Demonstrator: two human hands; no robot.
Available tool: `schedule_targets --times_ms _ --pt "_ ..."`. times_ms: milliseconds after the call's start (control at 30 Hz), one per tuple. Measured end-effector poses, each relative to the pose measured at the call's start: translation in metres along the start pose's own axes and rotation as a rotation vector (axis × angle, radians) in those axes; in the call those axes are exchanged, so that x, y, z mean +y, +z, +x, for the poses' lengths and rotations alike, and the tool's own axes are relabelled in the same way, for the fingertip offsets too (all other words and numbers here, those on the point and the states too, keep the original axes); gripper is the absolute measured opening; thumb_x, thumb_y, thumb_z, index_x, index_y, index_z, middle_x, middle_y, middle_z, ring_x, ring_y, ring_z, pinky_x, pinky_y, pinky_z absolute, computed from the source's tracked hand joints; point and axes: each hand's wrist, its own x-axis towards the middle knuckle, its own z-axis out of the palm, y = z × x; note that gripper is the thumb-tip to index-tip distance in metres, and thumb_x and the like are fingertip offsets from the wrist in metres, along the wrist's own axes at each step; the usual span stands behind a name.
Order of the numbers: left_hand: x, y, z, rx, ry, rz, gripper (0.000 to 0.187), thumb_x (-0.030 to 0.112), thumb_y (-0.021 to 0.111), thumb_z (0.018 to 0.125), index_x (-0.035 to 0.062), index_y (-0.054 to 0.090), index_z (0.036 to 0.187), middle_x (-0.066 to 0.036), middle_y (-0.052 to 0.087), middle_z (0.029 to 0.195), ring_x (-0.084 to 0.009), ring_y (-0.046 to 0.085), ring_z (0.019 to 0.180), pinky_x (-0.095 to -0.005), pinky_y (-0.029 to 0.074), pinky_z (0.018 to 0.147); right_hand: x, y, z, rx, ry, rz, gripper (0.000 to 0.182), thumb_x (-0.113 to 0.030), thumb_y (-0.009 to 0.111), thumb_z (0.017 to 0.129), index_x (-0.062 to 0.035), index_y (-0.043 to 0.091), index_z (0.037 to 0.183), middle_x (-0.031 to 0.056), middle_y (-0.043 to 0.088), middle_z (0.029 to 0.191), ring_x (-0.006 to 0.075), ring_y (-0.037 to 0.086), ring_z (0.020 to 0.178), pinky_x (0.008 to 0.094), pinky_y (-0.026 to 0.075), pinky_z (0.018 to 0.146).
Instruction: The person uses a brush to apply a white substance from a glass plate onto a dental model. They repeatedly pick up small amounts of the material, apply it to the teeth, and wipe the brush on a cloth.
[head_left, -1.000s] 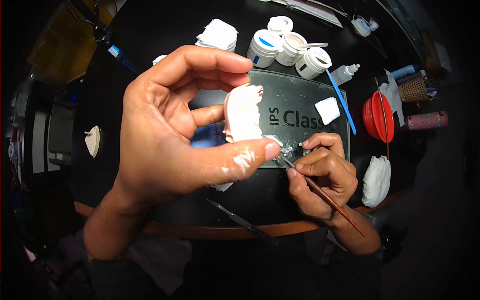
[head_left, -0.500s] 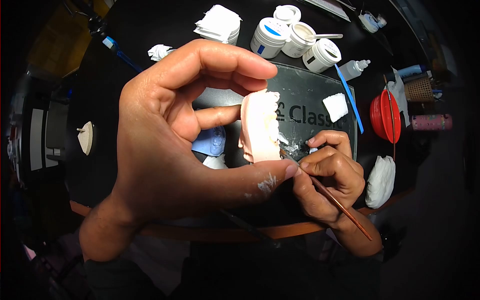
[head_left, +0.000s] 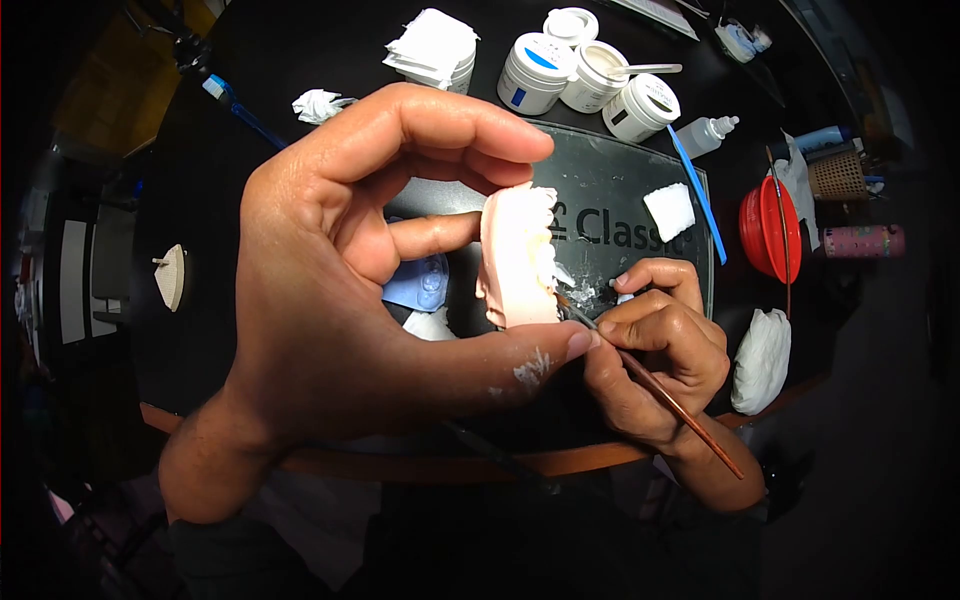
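Observation:
My left hand (head_left: 350, 260) holds a pale pink dental model (head_left: 512, 260) on edge between thumb and fingers, its row of teeth facing right. White powdery smears mark the thumb. In my right hand (head_left: 660, 350) is a thin brush (head_left: 680, 412) with a copper-brown handle, held like a pen. The brush's tip touches or nearly touches the lower part of the teeth. Something small and pale shows between the curled fingers of that hand, too hidden to name. Behind the model lies a blue moulded piece (head_left: 420, 285), partly covered by my left hand.
White jars (head_left: 536, 75) stand at the back beside a dropper bottle (head_left: 706, 135). A dark slab (head_left: 620, 175) carries a white pad (head_left: 669, 211) and a blue stick (head_left: 697, 190). Right of it are a red bowl (head_left: 765, 235) and a white wad (head_left: 762, 362).
Little differs. The view has shifted very slightly, and both hands keep their grips on the model and the brush.

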Motion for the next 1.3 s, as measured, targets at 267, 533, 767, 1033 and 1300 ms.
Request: schedule_targets --times_ms 267,533,767,1033,1300 --pt "-0.001 0.0 0.0 -0.009 -0.006 -0.002 0.076 -0.001 0.094 0.061 -0.0119 0.057 0.126 -0.015 0.057 0.123 -0.0193 0.06 0.121 -0.0402 0.059 0.106 -0.001 0.0 0.0 0.0 -0.003 -0.006 0.018 0.0 0.08 0.075 -0.0061 0.063 0.073 0.006 0.07 0.066 0.0178 0.06 0.066 0.0393 0.052 0.082" --pt "-0.001 0.002 0.0 -0.024 -0.031 -0.047 0.075 -0.006 0.092 0.062 -0.0114 0.057 0.128 -0.016 0.058 0.127 -0.0202 0.06 0.122 -0.0402 0.059 0.106 0.0 -0.002 -0.003 0.032 -0.035 -0.019 0.015 0.001 0.078 0.075 -0.0053 0.065 0.079 0.0058 0.071 0.07 0.017 0.058 0.065 0.0388 0.05 0.082" --pt "-0.001 0.004 0.0 -0.076 -0.005 -0.064 0.078 -0.007 0.092 0.062 -0.0083 0.058 0.132 -0.016 0.058 0.13 -0.0234 0.063 0.123 -0.0403 0.059 0.106 -0.012 -0.023 0.01 0.136 -0.103 0.156 0.011 -0.002 0.072 0.078 -0.0034 0.067 0.087 0.0078 0.072 0.074 0.0169 0.061 0.073 0.0401 0.046 0.089" --pt "-0.005 0.004 0.0 -0.128 -0.001 -0.189 0.079 -0.008 0.092 0.064 -0.0089 0.056 0.134 -0.018 0.057 0.132 -0.0265 0.062 0.126 -0.0421 0.062 0.103 -0.018 -0.026 0.036 0.054 -0.064 0.531 0.016 -0.001 0.074 0.078 -0.0007 0.071 0.094 0.0106 0.073 0.079 0.0375 0.068 0.109 0.0451 0.055 0.095" --pt "-0.006 0.005 0.0 -0.215 -0.032 -0.237 0.083 -0.008 0.092 0.064 -0.0092 0.054 0.137 -0.017 0.056 0.134 -0.0233 0.061 0.127 -0.0403 0.063 0.102 -0.015 -0.018 0.03 0.015 -0.061 0.616 0.018 0.007 0.071 0.073 0.0006 0.071 0.09 0.0134 0.072 0.084 0.0377 0.07 0.11 0.0461 0.06 0.097"
